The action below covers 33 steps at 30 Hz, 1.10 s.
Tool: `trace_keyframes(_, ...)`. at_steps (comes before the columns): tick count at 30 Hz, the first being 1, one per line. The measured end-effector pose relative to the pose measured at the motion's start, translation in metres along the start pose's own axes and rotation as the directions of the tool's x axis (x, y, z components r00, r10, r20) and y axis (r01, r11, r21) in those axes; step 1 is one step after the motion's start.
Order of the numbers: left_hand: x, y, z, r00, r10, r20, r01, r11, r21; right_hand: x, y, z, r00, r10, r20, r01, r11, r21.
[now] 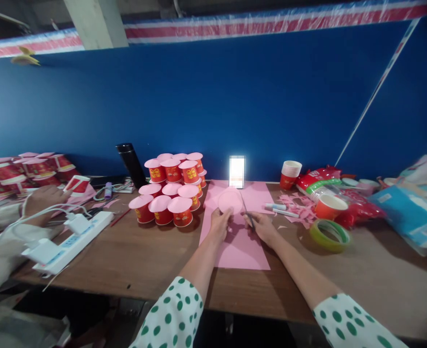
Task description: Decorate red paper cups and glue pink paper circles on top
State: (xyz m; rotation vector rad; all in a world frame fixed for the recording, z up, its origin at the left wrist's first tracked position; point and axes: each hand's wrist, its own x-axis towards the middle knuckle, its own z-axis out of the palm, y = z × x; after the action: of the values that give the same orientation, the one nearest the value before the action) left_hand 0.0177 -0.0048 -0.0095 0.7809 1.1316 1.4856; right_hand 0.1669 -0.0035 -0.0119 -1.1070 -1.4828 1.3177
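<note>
My left hand [219, 223] pinches the lower edge of a round pink paper disc [229, 200], holding it up over a large pink paper sheet [239, 241] on the brown table [155, 261]. My right hand [263, 227] is closed round a pair of scissors [246, 212], whose blades point up beside the disc's right edge. Both hands sit close together above the middle of the sheet.
A pile of red paper cups capped with pink discs [173, 186] stands left of the sheet, a lit phone [237, 171] behind it. A tape roll [330, 235], red cups [329, 207], glue sticks and pink scraps lie right. Another person's hand [44, 199] and a power strip [68, 239] are at left.
</note>
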Motion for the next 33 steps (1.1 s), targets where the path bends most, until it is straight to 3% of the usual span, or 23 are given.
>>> trace_keyframes(16, 0.0022, -0.0033, -0.0016, 1.0, 0.02, 0.021, -0.02, 1.0, -0.006, -0.0034, -0.003, 0.0027, 1.0, -0.009, -0.013, 0.01, 0.998, 0.065)
trace_keyframes(33, 0.0001, -0.0005, -0.0003, 1.0, 0.018, 0.002, -0.017, 1.0, -0.024, -0.0046, -0.0051, 0.0025, 0.999, -0.019, -0.03, 0.019, 1.0, 0.003)
